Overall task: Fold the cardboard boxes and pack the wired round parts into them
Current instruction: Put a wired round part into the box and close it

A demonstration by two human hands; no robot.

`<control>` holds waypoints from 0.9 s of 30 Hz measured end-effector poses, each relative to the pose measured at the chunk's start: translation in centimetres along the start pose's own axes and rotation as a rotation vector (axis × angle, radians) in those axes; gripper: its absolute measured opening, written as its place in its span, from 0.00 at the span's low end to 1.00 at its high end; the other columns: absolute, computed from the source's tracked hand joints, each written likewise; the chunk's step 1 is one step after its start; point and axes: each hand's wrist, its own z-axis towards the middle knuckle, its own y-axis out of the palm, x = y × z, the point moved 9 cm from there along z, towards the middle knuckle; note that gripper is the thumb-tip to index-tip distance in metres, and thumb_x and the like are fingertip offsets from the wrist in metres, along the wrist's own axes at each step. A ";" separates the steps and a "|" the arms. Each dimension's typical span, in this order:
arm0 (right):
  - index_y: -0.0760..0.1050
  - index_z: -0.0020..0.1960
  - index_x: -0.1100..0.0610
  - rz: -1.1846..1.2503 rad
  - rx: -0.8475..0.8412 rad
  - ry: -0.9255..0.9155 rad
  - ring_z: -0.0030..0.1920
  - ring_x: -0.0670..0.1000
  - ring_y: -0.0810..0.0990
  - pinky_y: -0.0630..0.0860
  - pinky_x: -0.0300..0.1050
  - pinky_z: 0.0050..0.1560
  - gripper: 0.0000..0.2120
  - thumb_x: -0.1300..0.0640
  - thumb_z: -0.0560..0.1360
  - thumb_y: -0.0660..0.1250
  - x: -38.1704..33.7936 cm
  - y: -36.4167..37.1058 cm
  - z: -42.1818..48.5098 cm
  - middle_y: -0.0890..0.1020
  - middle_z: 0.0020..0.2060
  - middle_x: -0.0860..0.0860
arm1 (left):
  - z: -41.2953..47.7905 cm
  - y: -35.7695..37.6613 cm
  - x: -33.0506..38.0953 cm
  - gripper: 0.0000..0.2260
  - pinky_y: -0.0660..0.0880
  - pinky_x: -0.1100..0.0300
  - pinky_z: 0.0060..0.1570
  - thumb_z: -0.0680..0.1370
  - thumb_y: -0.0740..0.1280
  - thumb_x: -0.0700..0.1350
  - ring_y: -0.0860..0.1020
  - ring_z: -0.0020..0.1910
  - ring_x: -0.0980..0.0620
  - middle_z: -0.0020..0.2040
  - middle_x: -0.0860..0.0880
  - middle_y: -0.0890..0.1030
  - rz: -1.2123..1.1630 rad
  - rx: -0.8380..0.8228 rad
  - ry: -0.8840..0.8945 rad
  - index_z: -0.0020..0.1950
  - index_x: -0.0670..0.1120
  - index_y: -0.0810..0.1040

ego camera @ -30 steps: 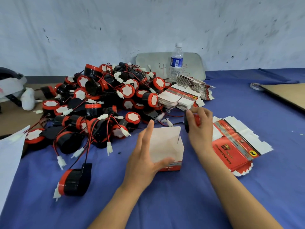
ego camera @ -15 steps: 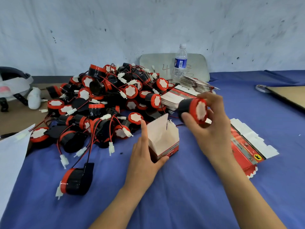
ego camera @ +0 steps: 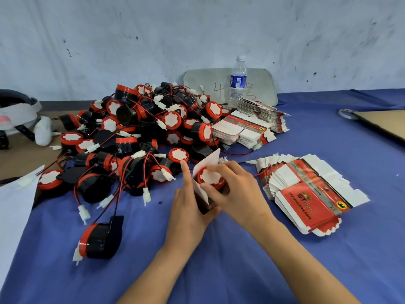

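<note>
Red-and-black round wired parts (ego camera: 140, 137) are lying heaped far left. The left hand (ego camera: 188, 216) is gripping a small white cardboard box (ego camera: 201, 195); the right hand (ego camera: 238, 194) is clasping a red-rimmed round part (ego camera: 210, 177) sitting inside. Flat red-and-white box blanks (ego camera: 306, 194) are lying right.
</note>
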 end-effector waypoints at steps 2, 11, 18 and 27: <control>0.79 0.59 0.55 0.028 -0.031 -0.007 0.50 0.51 0.78 0.74 0.42 0.48 0.13 0.52 0.76 0.68 0.1 0.4 0.1 0.79 0.53 0.50 | 0.0 0.0 0.0 0.58 0.71 0.66 0.43 0.68 0.78 0.50 0.73 0.47 0.58 0.44 0.65 0.71 -0.002 0.002 -0.001 0.69 0.71 0.28; 0.77 0.62 0.48 -0.119 -0.279 0.052 0.50 0.56 0.78 0.76 0.51 0.47 0.15 0.57 0.80 0.59 2.4 2.5 0.0 0.82 0.51 0.49 | -0.2 -0.5 2.0 0.50 0.75 0.63 0.49 0.71 0.76 0.48 0.74 0.56 0.60 0.61 0.54 0.73 0.028 0.015 0.145 0.72 0.74 0.39; 0.80 0.53 0.57 0.010 0.381 0.092 0.41 0.55 0.81 0.76 0.48 0.40 0.08 0.63 0.74 0.67 2.3 -4.9 0.2 0.79 0.55 0.52 | -0.2 -1.7 3.1 0.14 0.74 0.65 0.37 0.71 0.64 0.66 0.73 0.42 0.59 0.51 0.61 0.69 0.076 0.052 0.111 0.49 0.59 0.72; 0.66 0.69 0.53 0.334 0.388 0.635 0.67 0.59 0.69 0.69 0.48 0.64 0.25 0.60 0.74 0.70 10.4 -4.5 -0.4 0.58 0.73 0.56 | 0.2 -3.2 4.1 0.11 0.70 0.56 0.27 0.72 0.73 0.49 0.72 0.32 0.50 0.41 0.56 0.65 0.173 0.156 0.134 0.35 0.46 0.75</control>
